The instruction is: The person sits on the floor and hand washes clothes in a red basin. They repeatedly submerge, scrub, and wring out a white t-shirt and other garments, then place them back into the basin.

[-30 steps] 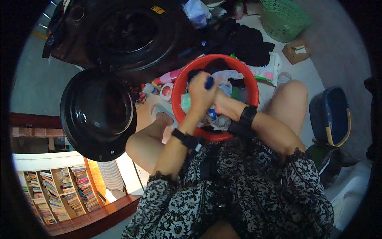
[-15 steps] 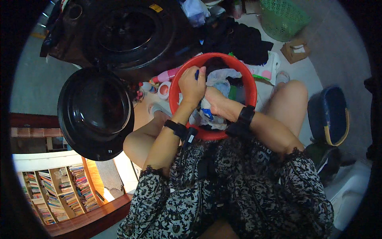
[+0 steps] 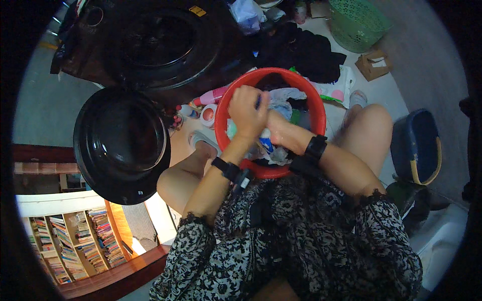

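grasps a dark blue item [image 3: 258,102], bunched and mostly hidden, in the clenched left hand [image 3: 249,113], over the red basin [image 3: 317,108]. rests the right hand [image 3: 285,133] close beside it; cannot tell that grip's state. has crumpled pale cloth [image 3: 287,95] inside.

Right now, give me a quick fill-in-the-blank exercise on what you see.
The left hand and right hand are over a tub coloured ____.
The perforated basket at the top right is coloured ____.
The dark blue bucket stands on the person's ____ side.
The left sleeve is patterned in black and ____.
Missing words: red; green; right; white.
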The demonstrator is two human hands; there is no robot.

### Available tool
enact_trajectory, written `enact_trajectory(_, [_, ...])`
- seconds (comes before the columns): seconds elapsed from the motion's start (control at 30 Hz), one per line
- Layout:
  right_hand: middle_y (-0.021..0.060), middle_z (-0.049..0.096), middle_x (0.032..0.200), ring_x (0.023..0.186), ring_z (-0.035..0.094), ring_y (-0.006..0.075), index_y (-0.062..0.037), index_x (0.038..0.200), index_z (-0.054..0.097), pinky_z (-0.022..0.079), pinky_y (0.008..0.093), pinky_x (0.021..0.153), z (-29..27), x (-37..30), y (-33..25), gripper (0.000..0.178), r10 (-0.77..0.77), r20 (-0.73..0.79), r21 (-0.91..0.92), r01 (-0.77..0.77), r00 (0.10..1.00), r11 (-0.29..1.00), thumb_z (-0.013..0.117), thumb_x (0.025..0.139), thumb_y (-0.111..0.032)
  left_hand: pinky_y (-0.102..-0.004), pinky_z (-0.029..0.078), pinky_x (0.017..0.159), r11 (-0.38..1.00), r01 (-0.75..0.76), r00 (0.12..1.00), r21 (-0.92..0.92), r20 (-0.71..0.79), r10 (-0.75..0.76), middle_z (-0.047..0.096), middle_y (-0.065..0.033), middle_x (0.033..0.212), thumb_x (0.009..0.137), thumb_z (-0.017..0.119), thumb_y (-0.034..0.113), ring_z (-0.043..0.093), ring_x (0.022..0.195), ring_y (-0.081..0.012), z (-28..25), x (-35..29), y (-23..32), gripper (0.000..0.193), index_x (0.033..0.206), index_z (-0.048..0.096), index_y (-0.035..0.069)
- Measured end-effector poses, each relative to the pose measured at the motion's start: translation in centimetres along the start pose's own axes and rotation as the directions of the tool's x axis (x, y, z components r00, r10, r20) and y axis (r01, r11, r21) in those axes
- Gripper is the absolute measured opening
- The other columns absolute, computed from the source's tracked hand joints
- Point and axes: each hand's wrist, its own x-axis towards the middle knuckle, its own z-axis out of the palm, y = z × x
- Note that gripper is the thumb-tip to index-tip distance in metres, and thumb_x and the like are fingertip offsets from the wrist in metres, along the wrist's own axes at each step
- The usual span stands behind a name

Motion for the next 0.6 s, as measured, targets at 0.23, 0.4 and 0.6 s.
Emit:
enact_trajectory(0.23, [0.0043,0.065,0.078,0.071,0.063,0.0192,-0.0116,0.087,0.063,0.051,0.0352,0.065,-0.1,0.3,-1.3,0.022,0.158,0.028,0.023,-0.159,0.987,0.987,0.052,0.088,-0.030,-0.0421,0.044,0.059,0.988,0.148,0.986,0.037,-0.089,-0.144,0.057,-0.0141,0.074,0.078,0.065,0.021,0.057,0.070,-0.0344,0.1,-0.3,-0.2,0.020,0.072,0.057,0.004])
enact_trajectory(0.4, [0.0068,0.064,0.097,0.084,0.061,0.0193,-0.0098,0.096,0.058,0.050,0.0373,0.071,-0.2,0.3,-1.5,0.022,0.055,0.267,0.402,-0.163,0.962,0.901,0.047,0.090,-0.028,-0.0405,0.044,0.062,0.984,-0.180,0.974,0.007,-0.138,0.180,0.056,-0.0123,0.073,0.078,0.065,0.021,0.056,0.072,-0.0332,-0.5,0.0,0.3,0.019,0.072,0.057,0.004])
enact_trajectory(0.6, [0.0067,0.065,0.091,0.083,0.062,0.0184,-0.0111,0.088,0.059,0.051,0.0378,0.071,0.3,-0.5,-2.5,0.022,0.121,0.005,0.043,-0.121,0.993,0.992,0.048,0.092,-0.030,-0.0427,0.042,0.059,0.984,0.153,0.983,0.088,-0.111,-0.143,0.056,-0.0132,0.071,0.080,0.062,0.021,0.055,0.068,-0.0339,-0.4,0.1,0.2,0.021,0.069,0.055,0.005])
